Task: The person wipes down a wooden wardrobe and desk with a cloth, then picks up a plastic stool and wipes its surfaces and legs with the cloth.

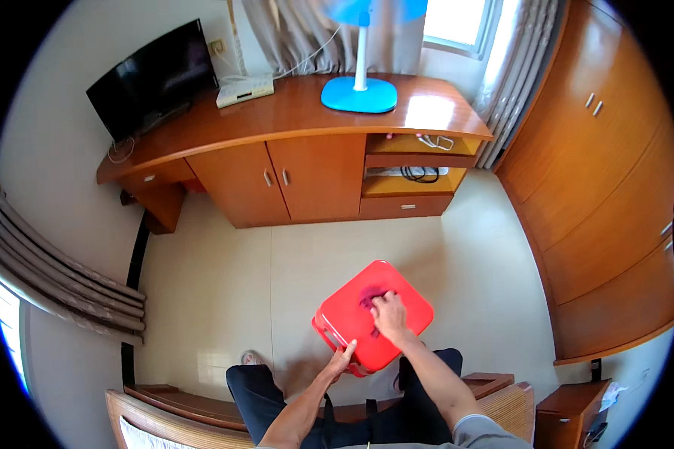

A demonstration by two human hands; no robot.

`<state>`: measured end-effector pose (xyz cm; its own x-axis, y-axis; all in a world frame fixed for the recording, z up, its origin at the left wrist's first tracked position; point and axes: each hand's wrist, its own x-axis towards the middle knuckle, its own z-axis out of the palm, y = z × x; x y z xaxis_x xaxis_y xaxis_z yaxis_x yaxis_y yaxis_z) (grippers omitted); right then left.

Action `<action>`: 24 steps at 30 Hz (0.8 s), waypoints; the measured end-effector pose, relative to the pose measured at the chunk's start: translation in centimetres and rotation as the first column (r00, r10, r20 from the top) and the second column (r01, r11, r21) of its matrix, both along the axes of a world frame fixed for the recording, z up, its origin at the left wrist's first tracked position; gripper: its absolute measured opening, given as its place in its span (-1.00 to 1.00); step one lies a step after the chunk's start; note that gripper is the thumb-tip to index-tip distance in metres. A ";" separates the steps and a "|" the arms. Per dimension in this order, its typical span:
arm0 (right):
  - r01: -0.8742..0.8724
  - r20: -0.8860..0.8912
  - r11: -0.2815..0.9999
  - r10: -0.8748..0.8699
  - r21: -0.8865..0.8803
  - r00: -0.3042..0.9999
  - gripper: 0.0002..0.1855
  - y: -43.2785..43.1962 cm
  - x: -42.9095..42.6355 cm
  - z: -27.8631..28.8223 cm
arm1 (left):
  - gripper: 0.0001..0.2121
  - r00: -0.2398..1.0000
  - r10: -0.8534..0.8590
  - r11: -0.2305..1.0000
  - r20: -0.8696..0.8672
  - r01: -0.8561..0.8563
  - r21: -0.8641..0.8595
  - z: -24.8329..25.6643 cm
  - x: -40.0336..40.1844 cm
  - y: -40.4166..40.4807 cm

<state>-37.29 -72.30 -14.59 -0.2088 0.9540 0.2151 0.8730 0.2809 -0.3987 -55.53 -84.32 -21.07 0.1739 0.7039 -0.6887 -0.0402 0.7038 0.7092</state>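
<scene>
A square red plastic piece [342, 306], probably a stool, is tilted in front of my knees with its smooth face up. My left hand [344, 359] grips its near left edge, thumb on top and fingers underneath. On the face, my right hand [389, 317] holds a crumpled dark red cloth [370, 296] pressed against the plastic. Part of the cloth is hidden under the fingers. The underside of the red piece is out of sight.
Beyond the tiled floor [224, 280] stands a wooden desk [303, 120] with a television [154, 78], a white box-shaped device [244, 91] and a blue fan [359, 94]. A wooden wardrobe [590, 185] lines the right. I sit on a bed edge [202, 407] beside a nightstand [567, 404].
</scene>
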 end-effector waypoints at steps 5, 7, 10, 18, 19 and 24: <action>-0.207 -0.003 0.978 0.207 -0.025 0.978 -0.70 -3.6 1.1 -0.6 | -0.18 0.994 -0.057 0.987 0.089 0.069 -0.144 -1.1 0.1 0.5; -0.146 -0.018 0.989 0.146 -0.033 0.989 -0.74 -2.1 2.4 -0.7 | -0.20 0.993 -0.033 0.995 0.117 0.044 -0.092 -1.4 0.2 0.9; 0.024 -0.038 0.998 -0.022 0.065 0.999 -0.72 2.1 4.8 -0.9 | -0.22 0.995 -0.007 0.996 0.095 0.015 -0.084 -0.5 1.6 2.0; 0.070 -0.066 0.997 -0.067 0.041 0.996 -0.71 9.2 -0.9 0.6 | -0.08 0.999 -0.048 0.991 -0.003 0.048 -0.123 0.4 4.8 2.1; -0.016 -0.076 1.000 0.017 0.015 0.997 -0.74 8.5 -2.0 0.4 | -0.09 0.994 -0.112 0.981 -0.002 0.110 -0.163 0.5 5.0 2.4; -0.399 -0.046 0.910 0.396 -0.113 0.917 -0.72 1.1 -5.3 0.7 | -0.34 0.991 -0.135 0.980 0.011 0.135 -0.149 -2.2 3.1 0.5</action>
<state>-42.59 -71.22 -13.94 -0.5725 0.8117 0.1157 0.6896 0.5530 -0.4677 -52.46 -83.86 -23.24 0.2610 0.5637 -0.7837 0.0620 0.8003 0.5963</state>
